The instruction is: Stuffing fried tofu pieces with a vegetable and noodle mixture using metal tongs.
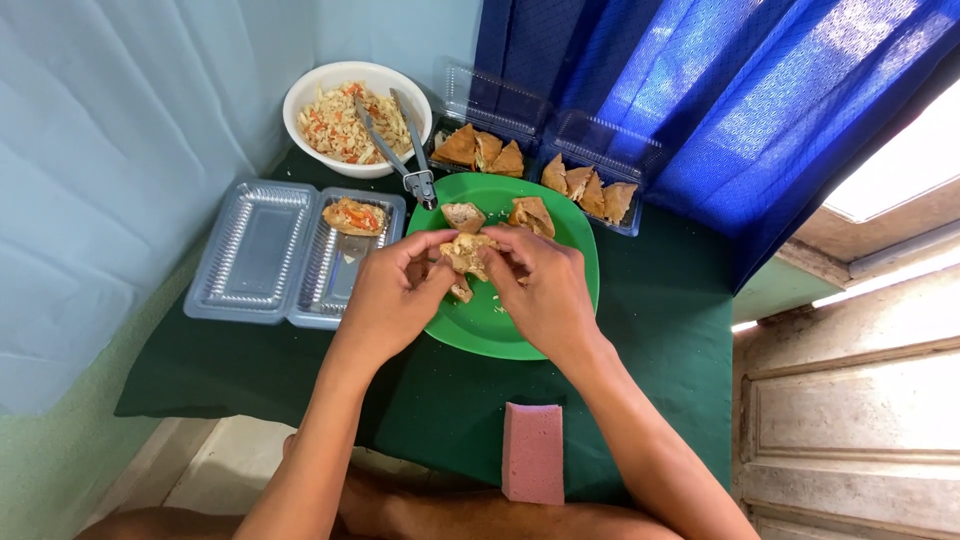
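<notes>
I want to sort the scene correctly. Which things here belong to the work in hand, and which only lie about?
In use:
left hand
right hand
tofu piece
green plate
filling bowl
tongs
open clear box
packed boxes

Lying about:
pink sponge
blue curtain

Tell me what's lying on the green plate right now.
On the green plate lie two fried tofu pieces and crumbs. The left hand and right hand hold a third piece over it; the plate under the hands is hidden.

head view | looks steeply down | close over green plate (540,330) | single view
</notes>
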